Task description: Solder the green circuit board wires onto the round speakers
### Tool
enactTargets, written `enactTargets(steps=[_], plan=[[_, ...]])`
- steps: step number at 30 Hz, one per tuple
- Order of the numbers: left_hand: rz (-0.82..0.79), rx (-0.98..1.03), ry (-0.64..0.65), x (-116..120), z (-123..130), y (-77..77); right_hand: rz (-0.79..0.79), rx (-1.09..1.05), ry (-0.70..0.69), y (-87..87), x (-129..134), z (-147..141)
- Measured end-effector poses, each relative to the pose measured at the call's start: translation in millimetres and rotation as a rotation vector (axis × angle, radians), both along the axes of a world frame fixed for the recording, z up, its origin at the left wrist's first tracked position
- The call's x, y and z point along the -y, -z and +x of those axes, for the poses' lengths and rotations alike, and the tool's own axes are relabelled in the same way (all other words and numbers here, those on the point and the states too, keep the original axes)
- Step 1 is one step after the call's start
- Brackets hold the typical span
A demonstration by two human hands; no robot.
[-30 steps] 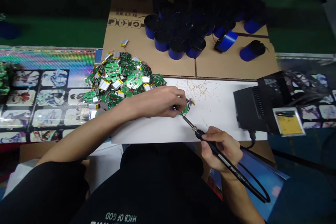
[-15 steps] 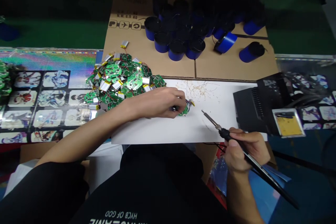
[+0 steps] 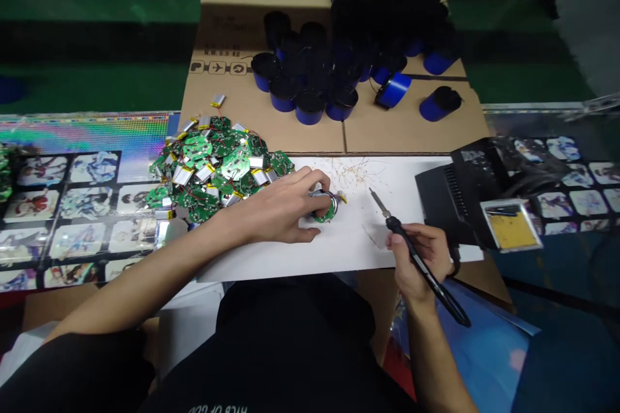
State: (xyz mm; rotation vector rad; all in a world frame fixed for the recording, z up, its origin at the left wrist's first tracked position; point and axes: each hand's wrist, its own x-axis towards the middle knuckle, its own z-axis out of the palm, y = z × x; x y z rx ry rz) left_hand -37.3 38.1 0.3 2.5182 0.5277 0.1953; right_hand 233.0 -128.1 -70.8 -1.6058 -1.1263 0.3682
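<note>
My left hand (image 3: 285, 206) rests on the white work surface (image 3: 271, 258), its bent fingers on a round green circuit board (image 3: 330, 213). The thumb is held out a little from the board. A dark ring-edged part lies with the board, mostly covered by my fingers. A small yellow-ended piece (image 3: 341, 197) shows at the board's right edge. In my right hand (image 3: 421, 258) is a black soldering iron (image 3: 420, 261), gripped like a pen. Its metal tip points up and left, to the right of the board and apart from it.
Green circuit boards with silver batteries (image 3: 217, 164) are heaped at the left. Several blue-and-black cylinders (image 3: 310, 106) stand on cardboard (image 3: 227, 87) behind. To the right are a black box-like unit (image 3: 440, 200) and a yellow sponge tray (image 3: 512, 227). Wire scraps (image 3: 358, 171) litter the white surface.
My left thumb has moved out from the board. My right hand has turned the soldering iron more upright and shifted left. The whole view has also shifted.
</note>
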Motion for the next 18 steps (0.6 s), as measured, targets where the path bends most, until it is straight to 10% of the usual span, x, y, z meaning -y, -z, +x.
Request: enactTargets(steps=[5,11,18], plan=[[-0.098,0.032,-0.048,10,-4,7.1,-0.054,0.024,-0.082,9.6,0,-5],[-0.213,0.115,-0.189,-1,-40,-41.8,-0.091,0.066,-0.127,13.5,3,-2],[0.071,0.423,-0.815,-62,-111,-80.8,-0.105,0.023,-0.141,13.0,0,-2]])
